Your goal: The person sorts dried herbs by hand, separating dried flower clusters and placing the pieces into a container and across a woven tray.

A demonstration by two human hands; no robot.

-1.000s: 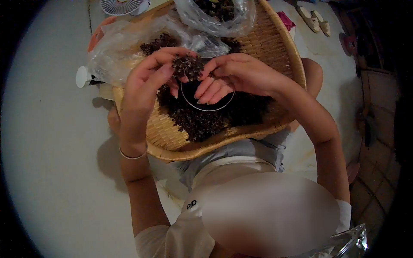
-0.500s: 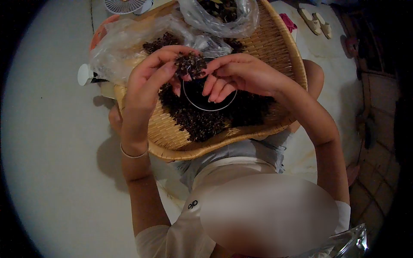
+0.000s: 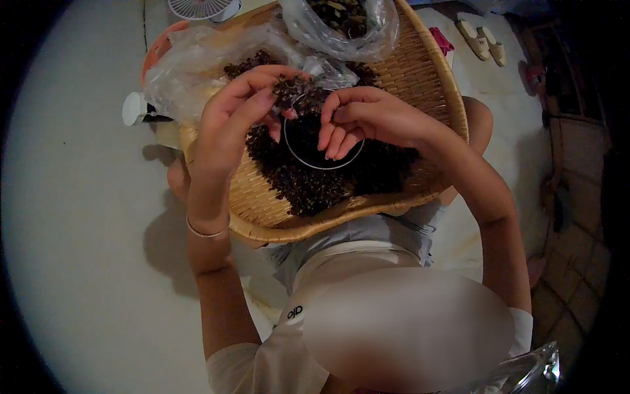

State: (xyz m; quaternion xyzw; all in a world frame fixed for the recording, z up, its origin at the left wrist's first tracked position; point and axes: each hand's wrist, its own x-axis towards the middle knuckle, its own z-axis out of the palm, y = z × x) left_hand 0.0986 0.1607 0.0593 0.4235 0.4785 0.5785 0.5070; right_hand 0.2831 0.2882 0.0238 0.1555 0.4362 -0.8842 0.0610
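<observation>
My left hand [image 3: 239, 108] pinches a dark, curly plant clump [image 3: 293, 92] between thumb and fingers. Just right of the clump, my right hand [image 3: 357, 118] has thumb and forefinger pressed together, its other fingers curled; anything between the tips is too small to make out. Below both hands, a round dark bowl with a thin pale rim [image 3: 326, 168] sits among more dark plant pieces [image 3: 305, 190]. These lie in a wide woven basket [image 3: 426, 72] resting over my lap.
A clear plastic bag of leafy pieces [image 3: 380, 39] stands at the basket's far side. Crumpled clear plastic [image 3: 180, 79] covers its left part. Beyond are a small fan [image 3: 197, 6], an orange container [image 3: 157, 49], a white-topped item [image 3: 134, 108] and slippers [image 3: 472, 39].
My right hand has moved slightly right, away from the clump, and its fingers have curled in more. My left hand still holds the clump. The whole view has shifted a little.
</observation>
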